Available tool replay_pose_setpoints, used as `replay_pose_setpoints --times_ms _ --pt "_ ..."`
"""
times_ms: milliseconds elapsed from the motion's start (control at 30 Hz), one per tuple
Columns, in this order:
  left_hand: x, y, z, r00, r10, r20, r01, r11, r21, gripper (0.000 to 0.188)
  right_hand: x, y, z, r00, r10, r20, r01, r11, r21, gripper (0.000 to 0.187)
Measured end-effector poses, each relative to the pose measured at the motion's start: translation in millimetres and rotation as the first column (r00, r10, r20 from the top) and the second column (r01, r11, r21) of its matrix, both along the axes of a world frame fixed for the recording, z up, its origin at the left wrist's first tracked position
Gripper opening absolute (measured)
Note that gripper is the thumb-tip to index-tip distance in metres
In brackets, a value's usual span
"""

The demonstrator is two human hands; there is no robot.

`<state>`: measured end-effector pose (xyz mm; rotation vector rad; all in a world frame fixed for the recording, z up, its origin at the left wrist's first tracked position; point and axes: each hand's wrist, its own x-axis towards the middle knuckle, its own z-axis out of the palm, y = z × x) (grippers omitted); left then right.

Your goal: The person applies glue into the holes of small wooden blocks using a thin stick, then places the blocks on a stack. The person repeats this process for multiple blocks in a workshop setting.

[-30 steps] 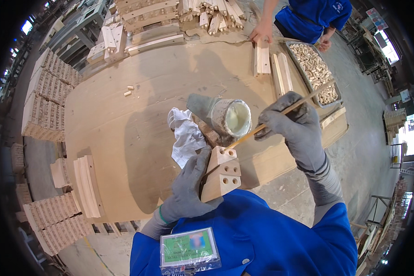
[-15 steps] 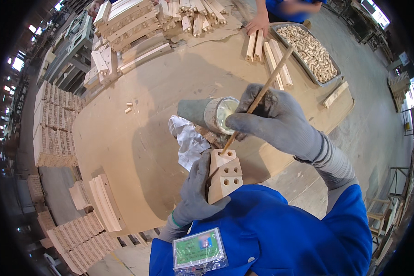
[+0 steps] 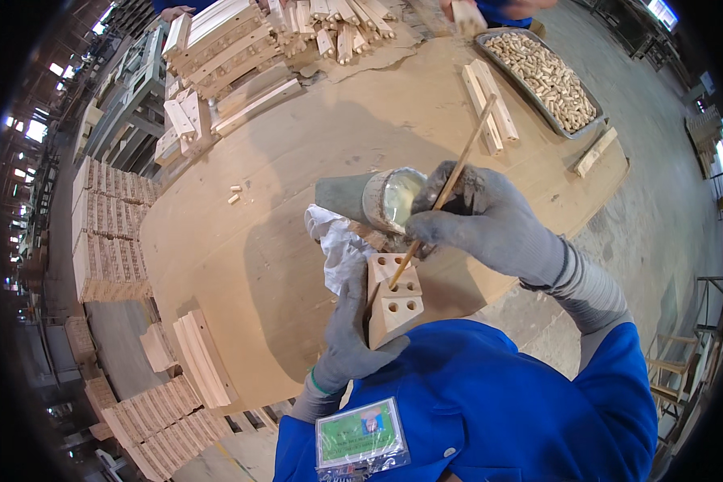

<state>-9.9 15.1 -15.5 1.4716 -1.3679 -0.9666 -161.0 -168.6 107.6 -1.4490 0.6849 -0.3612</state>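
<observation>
In a grey glove, my left hand point(image 3: 348, 329) is closed round the left side of several wooden pieces point(image 3: 402, 308) held together, their ends facing up with paired round holes. My gloved right hand point(image 3: 490, 217) pinches a thin wooden stick point(image 3: 460, 165), slanting down to the left. The stick's lower tip is at a hole in the middle piece. Just beyond, a tilted grey pot point(image 3: 347, 197) lies with its mouth toward my right hand, pale liquid inside. A crumpled white cloth point(image 3: 333, 241) is beside the pot, next to my left hand.
A metal tray point(image 3: 598, 120) of wooden dowels stands at the far right, with wooden bars point(image 3: 490, 104) beside it. Stacked bars point(image 3: 225, 48) fill the far left. More bars point(image 3: 203, 357) lie at the near left edge. A co-worker's hand point(image 3: 450, 8) holds wood at the far side.
The stick's tip has moved from the farthest piece's hole to the middle piece. The co-worker has lifted two bars off the table. My left hand keeps its hold.
</observation>
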Motion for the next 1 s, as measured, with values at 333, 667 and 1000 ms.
replay_pose_setpoints --times_ms 333,667,1000 --pt "-2 -3 -4 0.993 0.065 -0.103 -0.065 0.998 0.001 0.106 1 -1 14 0.99 0.026 -0.139 -0.053 0.981 -0.188 0.019" --pt "7 -4 -7 0.968 0.095 -0.231 -0.081 0.994 0.071 0.116 -25 -34 -77 0.925 -0.379 -0.019 0.353 0.878 -0.322 0.022" --pt "14 -5 0 0.933 0.168 -0.319 -0.132 0.983 0.13 0.11 -56 20 -100 0.977 -0.069 0.2 0.193 0.681 -0.707 0.019"
